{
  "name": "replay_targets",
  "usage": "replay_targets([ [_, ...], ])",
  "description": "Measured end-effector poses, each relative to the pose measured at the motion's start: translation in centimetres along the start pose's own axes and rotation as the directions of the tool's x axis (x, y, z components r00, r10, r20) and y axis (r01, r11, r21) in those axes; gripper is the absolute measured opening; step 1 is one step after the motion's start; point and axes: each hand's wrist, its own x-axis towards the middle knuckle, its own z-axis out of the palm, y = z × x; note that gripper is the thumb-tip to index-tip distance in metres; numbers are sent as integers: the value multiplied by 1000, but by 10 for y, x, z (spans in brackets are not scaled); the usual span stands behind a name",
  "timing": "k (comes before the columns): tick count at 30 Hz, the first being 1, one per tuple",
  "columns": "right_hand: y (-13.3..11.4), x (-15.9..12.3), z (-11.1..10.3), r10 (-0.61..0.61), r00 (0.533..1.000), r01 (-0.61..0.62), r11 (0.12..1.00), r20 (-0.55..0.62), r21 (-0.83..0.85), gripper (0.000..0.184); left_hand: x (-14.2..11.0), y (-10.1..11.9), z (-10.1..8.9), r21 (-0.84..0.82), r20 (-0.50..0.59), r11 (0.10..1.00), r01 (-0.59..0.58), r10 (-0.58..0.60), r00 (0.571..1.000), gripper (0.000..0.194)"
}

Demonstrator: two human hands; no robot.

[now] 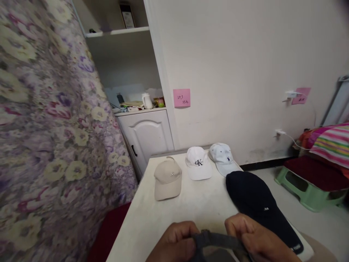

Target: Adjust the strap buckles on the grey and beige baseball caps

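Near the bottom edge, my left hand and my right hand are both closed on a dark grey cap. Its back strap with a small slider stretches between them, and the rest of the cap drops out of view below. On the white table lie a beige cap, a white cap with black letters and a pale blue cap. A navy cap lies at the table's right edge, just beyond my right hand, its brim pointing toward me.
A flowered curtain hangs on the left, beside a white cabinet with a jug on its shelf. The table's far end meets the wall. A green stool stands on the floor at right.
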Motion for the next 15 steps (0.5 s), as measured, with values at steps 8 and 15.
replay_targets([
  [8, 24, 24, -18, -67, 979, 112, 965, -192, 236, 28, 24, -28, -17, -378, -197, 911, -166, 96, 976, 19],
  [15, 44, 43, -55, -75, 882, 185, 963, -465, 195, 33, 59, -70, -67, -422, -109, 883, -205, 175, 979, 29],
])
